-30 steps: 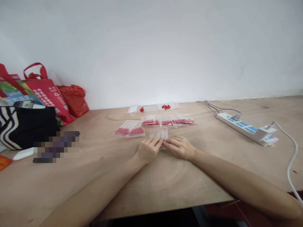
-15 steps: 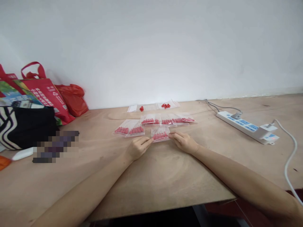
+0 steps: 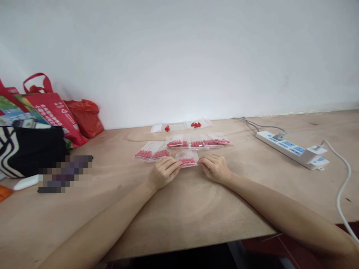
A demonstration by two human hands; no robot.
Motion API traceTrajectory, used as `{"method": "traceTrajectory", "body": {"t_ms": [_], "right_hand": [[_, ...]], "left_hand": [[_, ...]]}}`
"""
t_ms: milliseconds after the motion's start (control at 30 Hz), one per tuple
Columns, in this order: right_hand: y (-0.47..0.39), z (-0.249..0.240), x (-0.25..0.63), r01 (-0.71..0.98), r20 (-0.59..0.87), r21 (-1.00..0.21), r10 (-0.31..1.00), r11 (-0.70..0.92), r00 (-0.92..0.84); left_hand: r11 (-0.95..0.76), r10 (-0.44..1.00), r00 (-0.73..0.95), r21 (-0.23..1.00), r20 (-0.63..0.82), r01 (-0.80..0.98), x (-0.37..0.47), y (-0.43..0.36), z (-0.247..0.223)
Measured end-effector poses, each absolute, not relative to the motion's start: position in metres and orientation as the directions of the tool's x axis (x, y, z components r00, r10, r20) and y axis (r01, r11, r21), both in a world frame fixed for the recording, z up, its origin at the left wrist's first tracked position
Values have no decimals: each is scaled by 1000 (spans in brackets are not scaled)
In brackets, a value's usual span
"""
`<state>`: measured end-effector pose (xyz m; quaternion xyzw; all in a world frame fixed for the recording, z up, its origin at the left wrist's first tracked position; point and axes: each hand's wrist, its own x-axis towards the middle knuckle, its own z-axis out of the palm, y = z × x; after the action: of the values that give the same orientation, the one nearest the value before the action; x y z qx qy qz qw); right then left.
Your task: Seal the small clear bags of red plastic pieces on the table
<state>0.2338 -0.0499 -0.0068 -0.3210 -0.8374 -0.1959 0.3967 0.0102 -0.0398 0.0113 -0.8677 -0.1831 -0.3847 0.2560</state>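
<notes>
- Your left hand & right hand each pinch an end of a small clear bag of red pieces, flat on the surface.
- Done, by the look: filled bags lined up just behind.
- Left: loose red pieces w/ empty bags near the wall.

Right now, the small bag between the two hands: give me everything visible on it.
The small bag is a clear, thin plastic pouch lying flat on the wooden table, just in front of the other filled bags. A row of small red pieces sits side by side along its near edge; the far part looks empty. The left hand touches its left edge with the fingertips, the right hand its right edge. Whether it is sealed cannot be told.
</notes>
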Motion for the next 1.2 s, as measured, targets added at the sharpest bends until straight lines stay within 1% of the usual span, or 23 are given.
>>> {"method": "traceTrajectory", "body": {"t_ms": [133, 233, 300, 467, 533, 767, 1000, 1200], "right_hand": [[-52, -8, 222, 689, 758, 27, 434, 725, -486], [-54, -7, 216, 700, 760, 36, 436, 713, -483], [-55, -6, 215, 704, 768, 74, 410, 706, -492], [-56, -1, 214, 664, 782, 264, 249, 699, -572], [-56, 1, 213, 660, 781, 306, 216, 686, -586], [-56, 3, 212, 659, 788, 339, 180, 672, -589], [-56, 0, 212, 639, 784, 395, 120, 661, -609], [-56, 0, 212, 656, 775, 390, 154, 646, -613]], "left_hand": [[-824, 113, 658, -300, 744, 481, 22, -40, 7], [-826, 89, 671, -322, 736, 463, 25, -40, 5], [-820, 69, 671, -341, 738, 460, 26, -41, 5], [-807, 40, 675, -374, 737, 456, 24, -40, 6], [-811, 40, 675, -371, 737, 452, 23, -39, 5], [-802, 22, 644, -371, 765, 468, 23, -39, 3], [-754, -67, 683, -485, 727, 442, 24, -39, 8], [-705, -89, 711, -549, 697, 450, 24, -36, 10]]}}
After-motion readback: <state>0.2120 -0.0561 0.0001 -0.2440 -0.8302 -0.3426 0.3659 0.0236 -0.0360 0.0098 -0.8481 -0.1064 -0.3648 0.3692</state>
